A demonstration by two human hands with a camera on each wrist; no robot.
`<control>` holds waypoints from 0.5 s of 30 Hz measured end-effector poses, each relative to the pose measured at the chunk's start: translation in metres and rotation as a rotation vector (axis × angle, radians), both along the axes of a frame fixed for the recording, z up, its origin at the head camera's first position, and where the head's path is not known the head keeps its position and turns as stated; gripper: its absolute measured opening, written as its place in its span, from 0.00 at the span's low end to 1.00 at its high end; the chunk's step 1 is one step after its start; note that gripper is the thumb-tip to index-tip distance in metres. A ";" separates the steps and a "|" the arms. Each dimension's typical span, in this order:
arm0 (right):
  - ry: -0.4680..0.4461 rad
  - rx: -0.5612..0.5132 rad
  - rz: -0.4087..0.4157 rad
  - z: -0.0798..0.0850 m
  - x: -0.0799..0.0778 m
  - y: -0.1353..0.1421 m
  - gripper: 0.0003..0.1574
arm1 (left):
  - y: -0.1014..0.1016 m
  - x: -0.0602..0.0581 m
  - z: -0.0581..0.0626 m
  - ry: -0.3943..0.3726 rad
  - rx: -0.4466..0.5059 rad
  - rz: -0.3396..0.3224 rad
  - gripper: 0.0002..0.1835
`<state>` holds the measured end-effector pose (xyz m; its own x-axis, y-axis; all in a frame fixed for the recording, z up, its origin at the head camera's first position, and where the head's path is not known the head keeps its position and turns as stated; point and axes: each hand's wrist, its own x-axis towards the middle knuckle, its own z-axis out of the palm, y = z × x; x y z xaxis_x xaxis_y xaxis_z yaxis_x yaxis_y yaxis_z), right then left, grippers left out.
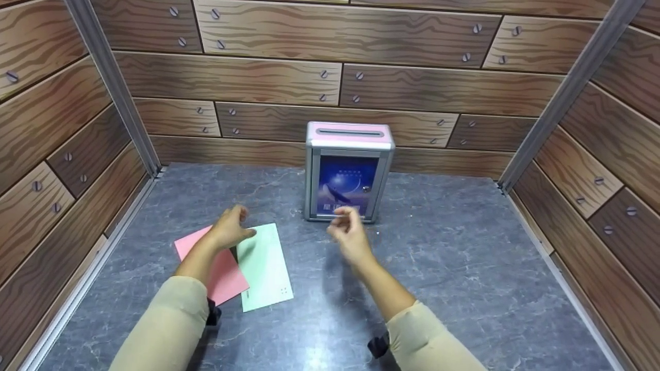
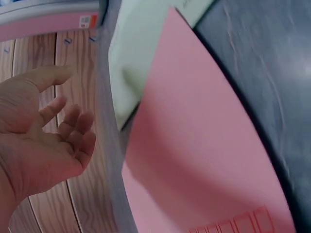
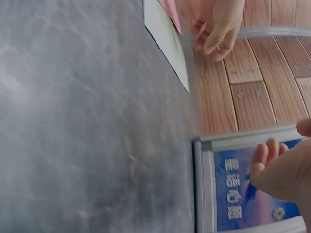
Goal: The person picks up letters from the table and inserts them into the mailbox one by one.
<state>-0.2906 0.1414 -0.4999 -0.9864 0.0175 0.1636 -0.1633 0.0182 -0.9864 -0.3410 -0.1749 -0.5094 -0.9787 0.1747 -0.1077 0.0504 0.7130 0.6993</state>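
Note:
A pink envelope and a pale green envelope lie on the table, the pink one overlapping the green one's left edge. Over them hovers my left hand, its fingers loosely bent around nothing. The left wrist view shows that hand beside the pink envelope, which has a row of printed red boxes. My right hand hangs in front of the slotted metal box, fingers loosely curled and holding nothing. On the box, a pink top has a long slot, and the blue front door carries a small lock.
Wood-patterned walls enclose the grey marbled table at the back and both sides. Metal posts stand at the back corners. The box stands upright near the back wall.

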 end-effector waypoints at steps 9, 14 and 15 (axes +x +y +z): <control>-0.155 0.289 0.360 -0.023 0.020 -0.016 0.35 | -0.023 0.000 -0.008 -0.083 -0.109 -0.040 0.37; -0.198 0.386 0.495 -0.031 0.025 -0.019 0.35 | -0.030 -0.001 -0.012 -0.083 -0.115 -0.049 0.36; -0.197 0.400 0.510 -0.032 0.025 -0.020 0.35 | -0.031 -0.001 -0.012 -0.078 -0.117 -0.047 0.35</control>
